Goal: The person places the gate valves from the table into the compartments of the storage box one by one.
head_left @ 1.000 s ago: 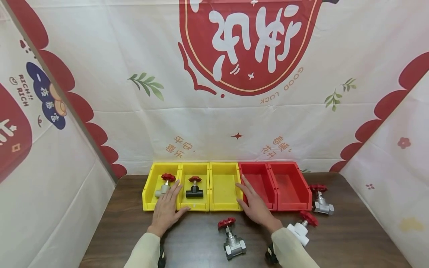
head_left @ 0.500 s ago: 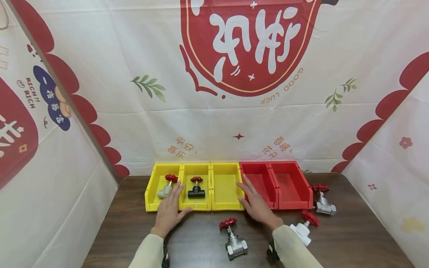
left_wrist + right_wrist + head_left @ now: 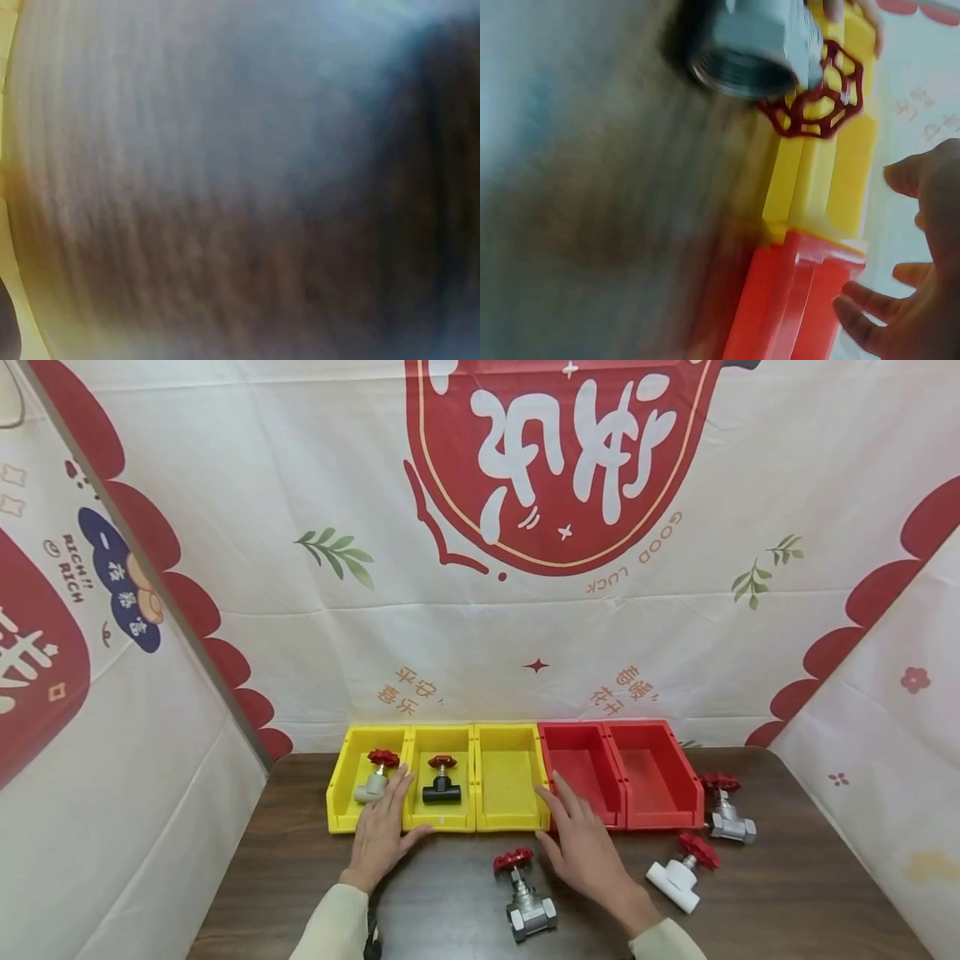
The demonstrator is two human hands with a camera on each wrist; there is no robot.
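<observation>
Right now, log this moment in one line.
left hand: at yellow bins; right hand: empty, near red bins; grey valve, black valve: inside yellow bins; white valve, two metal valves: on table

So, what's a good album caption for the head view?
Left hand and right hand at yellow bins and red bins; two valves sit in yellow ones, three more valves on the table.

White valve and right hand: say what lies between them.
Only bare brown tabletop separates the white valve from the right hand in the head view.
</observation>
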